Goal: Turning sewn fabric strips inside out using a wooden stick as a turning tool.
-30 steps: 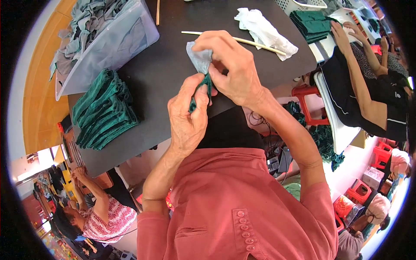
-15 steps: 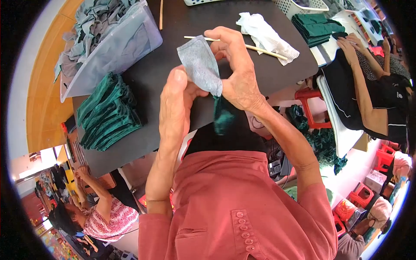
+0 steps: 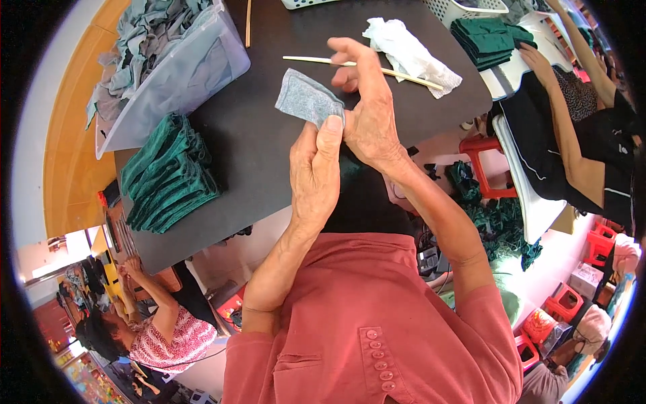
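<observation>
A small grey piece of cloth (image 3: 306,97) with a stitched edge is upright above the dark table (image 3: 269,158). My left hand (image 3: 315,168) pinches its lower corner, the thumb pressed on the front and the fingers mostly hidden. Against the same corner rests the thumb side of my right hand (image 3: 373,121). Its other fingers are raised, apart and slightly bent; its thumb tip is hidden. Behind the hands lie a thin pale stick (image 3: 306,59) and a crumpled white cloth (image 3: 410,50).
To the left is a stack of folded dark green cloths (image 3: 168,178), below a translucent bin (image 3: 208,74) full of grey cloth. More green cloths (image 3: 491,40) are stacked at the right, beside a co-worker's hand (image 3: 536,64). A red stool (image 3: 483,165) stands beyond the table's edge.
My left hand has moved right and its thumb has come down onto the cloth. The cloth has tipped left and lower. The green strip that hung below it is now mostly hidden.
</observation>
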Tool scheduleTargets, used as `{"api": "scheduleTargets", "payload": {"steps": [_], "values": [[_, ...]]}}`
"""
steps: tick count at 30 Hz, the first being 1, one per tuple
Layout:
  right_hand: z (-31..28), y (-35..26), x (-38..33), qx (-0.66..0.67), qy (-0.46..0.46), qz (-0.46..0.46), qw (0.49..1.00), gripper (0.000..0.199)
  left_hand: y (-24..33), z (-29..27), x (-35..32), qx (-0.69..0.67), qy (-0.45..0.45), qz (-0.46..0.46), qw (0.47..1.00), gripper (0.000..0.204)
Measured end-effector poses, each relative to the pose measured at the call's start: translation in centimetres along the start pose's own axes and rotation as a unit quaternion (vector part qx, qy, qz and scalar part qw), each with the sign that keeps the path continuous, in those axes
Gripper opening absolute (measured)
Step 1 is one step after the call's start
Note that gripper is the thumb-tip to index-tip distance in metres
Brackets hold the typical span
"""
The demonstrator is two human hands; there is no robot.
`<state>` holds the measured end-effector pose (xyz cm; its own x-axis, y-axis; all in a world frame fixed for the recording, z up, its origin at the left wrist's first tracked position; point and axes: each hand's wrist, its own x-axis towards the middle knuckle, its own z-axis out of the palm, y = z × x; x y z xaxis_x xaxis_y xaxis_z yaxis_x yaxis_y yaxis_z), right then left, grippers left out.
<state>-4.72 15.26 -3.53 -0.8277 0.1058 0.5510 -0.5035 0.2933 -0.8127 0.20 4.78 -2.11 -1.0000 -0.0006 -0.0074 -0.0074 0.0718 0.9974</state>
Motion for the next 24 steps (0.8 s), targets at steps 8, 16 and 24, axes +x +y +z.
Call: {"api": "scheduleTargets", "payload": {"steps": [8,16,24], "values": [[0.5,0.3,-0.2,-0.015,0.013,-0.095,0.995,0.025,0.4,-2.3,2.6,-0.201,-0.07,-0.065,0.975,0.032],[0.7,0.2,0.0,-0.061,0.035,-0.059,0.996,0.036,-0.5,0.7,1.7,-0.205,0.0,-0.103,0.973,0.035],[0.4,0.6,-0.3,-0.003,-0.016,-0.036,0.999,0.035,-0.2,-1.0,2.7,-0.209,-0.062,-0.083,0.972,0.032]]}}
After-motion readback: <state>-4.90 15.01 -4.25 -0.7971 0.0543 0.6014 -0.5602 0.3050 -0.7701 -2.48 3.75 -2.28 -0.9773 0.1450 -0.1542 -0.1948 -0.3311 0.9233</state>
